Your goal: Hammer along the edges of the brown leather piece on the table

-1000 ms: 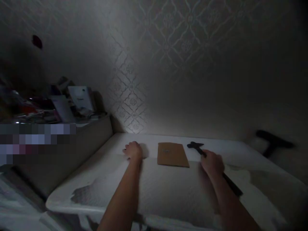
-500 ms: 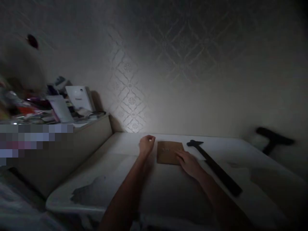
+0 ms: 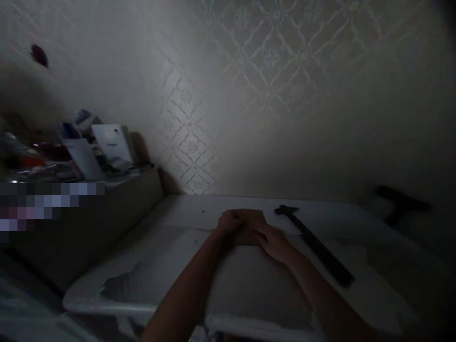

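Observation:
A flat brown square piece (image 3: pixel 251 214), like a board or card, lies on the white table in front of me. My left hand (image 3: pixel 230 222) is over its left part, fingers bent and drawn together; whatever may be between the fingertips is hidden in the dim light. On the right side of the brown piece rest the fingers of my right hand (image 3: pixel 272 241), stretched out over its surface. To the right of that hand lies a hammer (image 3: pixel 318 249), its head toward the wall and its dark handle slanting toward me.
The white table (image 3: pixel 149 237) meets a patterned wall (image 3: pixel 249 118) at the back. Two dark specks lie left of my left hand. A cabinet at the left carries a white box (image 3: pixel 112 142) and clutter. Another dark T-shaped object (image 3: pixel 402 204) shows blurred at the far right.
My left hand has moved right, from beside the brown piece to over it, covering the small shiny bits seen there. My right hand has shifted slightly left. The view has darkened.

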`<state>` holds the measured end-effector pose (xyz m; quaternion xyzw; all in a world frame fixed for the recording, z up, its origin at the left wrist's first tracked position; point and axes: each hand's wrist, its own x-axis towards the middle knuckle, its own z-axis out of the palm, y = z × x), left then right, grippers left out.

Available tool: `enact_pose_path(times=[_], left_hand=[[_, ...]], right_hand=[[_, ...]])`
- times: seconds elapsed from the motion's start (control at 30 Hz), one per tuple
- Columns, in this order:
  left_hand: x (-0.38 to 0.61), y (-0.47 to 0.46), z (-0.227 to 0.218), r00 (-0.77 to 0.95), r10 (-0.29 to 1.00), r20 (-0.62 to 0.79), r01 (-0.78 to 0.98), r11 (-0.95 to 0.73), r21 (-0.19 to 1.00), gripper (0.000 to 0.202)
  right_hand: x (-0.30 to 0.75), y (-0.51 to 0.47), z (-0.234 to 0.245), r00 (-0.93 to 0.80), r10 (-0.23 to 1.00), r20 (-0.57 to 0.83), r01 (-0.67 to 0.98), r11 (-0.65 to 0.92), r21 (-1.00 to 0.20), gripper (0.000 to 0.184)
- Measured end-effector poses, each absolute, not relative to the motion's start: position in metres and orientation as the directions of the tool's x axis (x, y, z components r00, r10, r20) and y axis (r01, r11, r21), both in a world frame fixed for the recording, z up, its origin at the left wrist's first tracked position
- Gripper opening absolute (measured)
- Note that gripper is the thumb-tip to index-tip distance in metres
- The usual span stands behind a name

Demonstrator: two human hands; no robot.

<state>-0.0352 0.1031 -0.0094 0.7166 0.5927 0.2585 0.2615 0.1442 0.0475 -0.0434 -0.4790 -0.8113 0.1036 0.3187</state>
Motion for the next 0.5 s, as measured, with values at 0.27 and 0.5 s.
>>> enact_pose_path(times=[0.27,0.5], left_hand=[[-0.038,0.102,-0.006,0.207,0.978,0.021,0.711,-0.166,0.683,0.022],[-0.036,0.100,-0.002,0.168,0.986,-0.001,0.754,-0.127,0.644,0.021]], right_hand=[[0.145,0.047,-0.043,-0.344,0.841,0.418,0.695,0.527,-0.489,0.040],[0.157,0.050,-0.035,-0.231,0.830,0.508,0.817,0.449,-0.362,0.037]])
